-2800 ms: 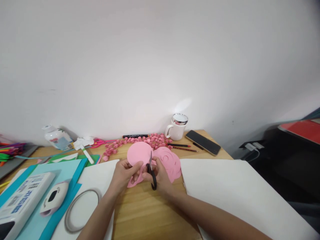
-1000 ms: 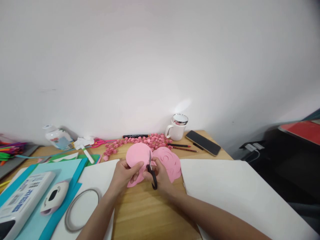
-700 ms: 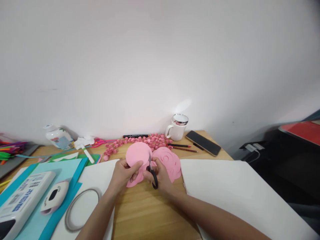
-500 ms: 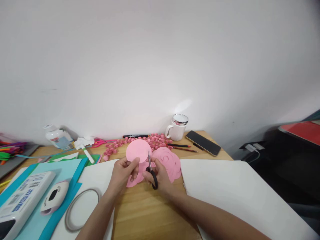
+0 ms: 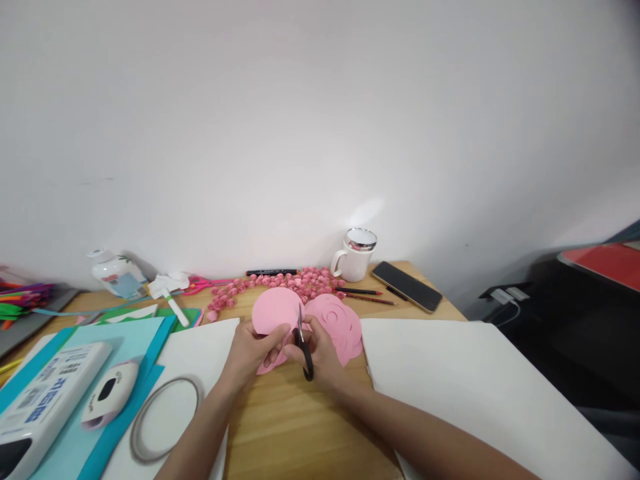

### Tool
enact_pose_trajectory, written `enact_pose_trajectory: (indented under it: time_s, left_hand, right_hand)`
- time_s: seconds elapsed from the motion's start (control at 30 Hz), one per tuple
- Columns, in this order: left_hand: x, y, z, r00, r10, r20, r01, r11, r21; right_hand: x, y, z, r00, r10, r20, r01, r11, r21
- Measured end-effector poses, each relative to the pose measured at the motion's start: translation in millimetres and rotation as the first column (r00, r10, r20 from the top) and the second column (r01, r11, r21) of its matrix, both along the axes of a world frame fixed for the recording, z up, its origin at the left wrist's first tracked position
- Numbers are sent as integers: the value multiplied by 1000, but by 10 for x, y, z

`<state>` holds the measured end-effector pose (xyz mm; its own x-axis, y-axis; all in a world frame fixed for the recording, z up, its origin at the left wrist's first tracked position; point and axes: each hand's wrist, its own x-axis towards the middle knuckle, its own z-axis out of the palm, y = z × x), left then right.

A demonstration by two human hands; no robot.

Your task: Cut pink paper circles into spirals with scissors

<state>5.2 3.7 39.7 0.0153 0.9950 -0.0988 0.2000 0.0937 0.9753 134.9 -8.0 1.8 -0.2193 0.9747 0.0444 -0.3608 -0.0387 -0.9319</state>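
Observation:
Between thumb and fingers, my left hand (image 5: 260, 348) pinches the lower edge of a round pink paper disc (image 5: 277, 309), held up above the table. My right hand (image 5: 318, 350) is closed on black-handled scissors (image 5: 304, 345), their blades pointing up at the disc's right edge. Whether the blades are parted I cannot tell. Behind my right hand lie overlapping pink paper circles (image 5: 337, 323) with curved cut lines in them. More pink paper shows under my left hand.
Many small rolled pink paper buds (image 5: 313, 283) lie near the wall. A white mug (image 5: 356, 257), pencils and a phone (image 5: 407, 285) stand or lie at the back right. At left are a tape ring (image 5: 137, 430), a correction-tape-like white device (image 5: 110, 395), coloured sheets and a white bottle (image 5: 117, 275).
The pink disc and my left hand have dropped slightly, bringing the disc lower against the scissors. The scissors have turned a little in my right hand.

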Motion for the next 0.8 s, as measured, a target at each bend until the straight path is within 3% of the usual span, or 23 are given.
enact_pose_trajectory:
  time_s: [0.8]
  left_hand:
    - [-3, -8, 56, 1000, 7, 27, -6, 999, -43]
  right_hand:
    - [8, -9, -26, 999, 6, 33, -6, 1000, -25]
